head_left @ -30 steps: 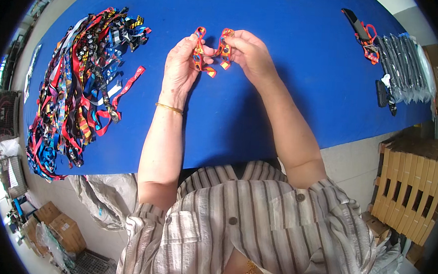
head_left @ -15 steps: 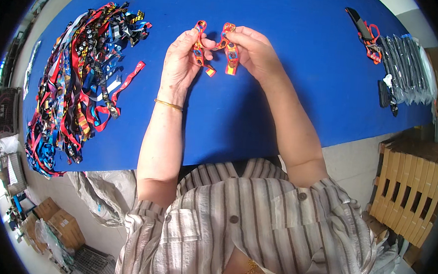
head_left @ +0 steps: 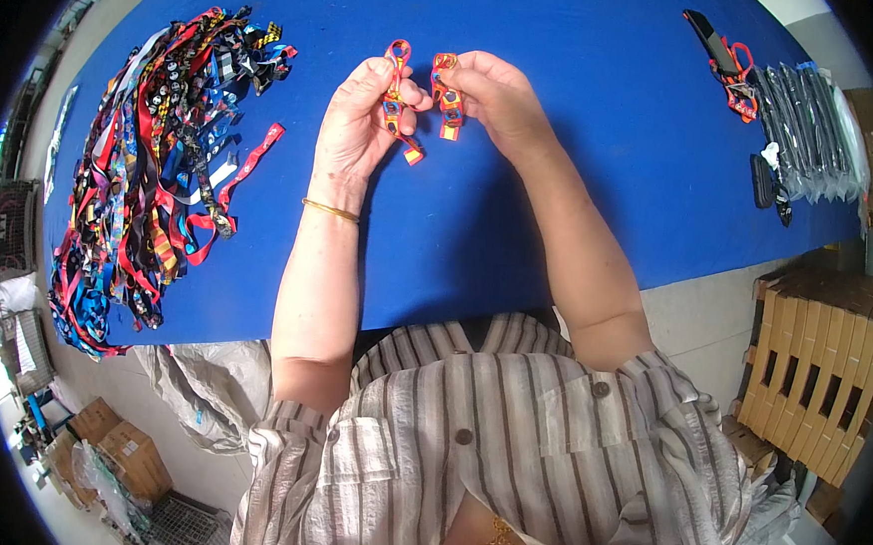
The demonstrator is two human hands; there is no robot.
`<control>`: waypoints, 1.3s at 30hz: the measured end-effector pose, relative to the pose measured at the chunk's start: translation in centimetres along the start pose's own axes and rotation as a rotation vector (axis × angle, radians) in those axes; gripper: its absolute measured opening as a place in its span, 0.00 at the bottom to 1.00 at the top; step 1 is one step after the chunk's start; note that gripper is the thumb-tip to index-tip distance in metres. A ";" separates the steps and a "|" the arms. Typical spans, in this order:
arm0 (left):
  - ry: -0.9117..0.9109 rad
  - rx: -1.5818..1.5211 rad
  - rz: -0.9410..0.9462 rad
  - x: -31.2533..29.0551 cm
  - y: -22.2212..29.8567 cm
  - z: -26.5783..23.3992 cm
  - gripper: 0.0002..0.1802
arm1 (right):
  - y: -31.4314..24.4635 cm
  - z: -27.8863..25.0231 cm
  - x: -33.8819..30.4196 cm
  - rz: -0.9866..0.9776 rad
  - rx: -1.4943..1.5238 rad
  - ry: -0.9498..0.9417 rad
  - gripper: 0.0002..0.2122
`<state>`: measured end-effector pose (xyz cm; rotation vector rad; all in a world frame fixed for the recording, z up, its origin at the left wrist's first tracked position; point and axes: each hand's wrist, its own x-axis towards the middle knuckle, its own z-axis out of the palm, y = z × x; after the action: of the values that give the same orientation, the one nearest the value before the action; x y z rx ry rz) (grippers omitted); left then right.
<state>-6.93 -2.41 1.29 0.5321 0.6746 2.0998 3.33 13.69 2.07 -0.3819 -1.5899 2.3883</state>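
My left hand (head_left: 361,113) pinches a red and orange patterned ribbon strap (head_left: 393,120), looped at the top, with its short end hanging below my fingers. Close beside it, my right hand (head_left: 492,96) holds a folded length of the same patterned ribbon (head_left: 448,103) between thumb and fingers. Both lengths are held up over the blue table (head_left: 518,248). Whether they join behind my left fingertips cannot be made out.
A big heap of multicoloured ribbon straps (head_left: 154,155) covers the table's left side, one red strap sticking out. At the far right lie a black-handled cutter (head_left: 706,36), an orange-red strap bundle (head_left: 739,96), plastic-wrapped dark packs (head_left: 805,135) and a small black object (head_left: 762,181). Stacked cartons (head_left: 810,380) stand beside the table.
My right hand has moved slightly left, toward my left hand. The stretch of ribbon that spanned between the hands no longer shows.
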 end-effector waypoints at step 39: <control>0.213 0.337 0.036 0.1 -0.7 1.2 0.13 | -0.3 0.2 -0.4 -0.093 -0.306 -0.089 0.08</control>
<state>-5.89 -1.67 1.81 0.5092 1.1616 2.1055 3.67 13.52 2.48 -0.2530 -1.9743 2.1239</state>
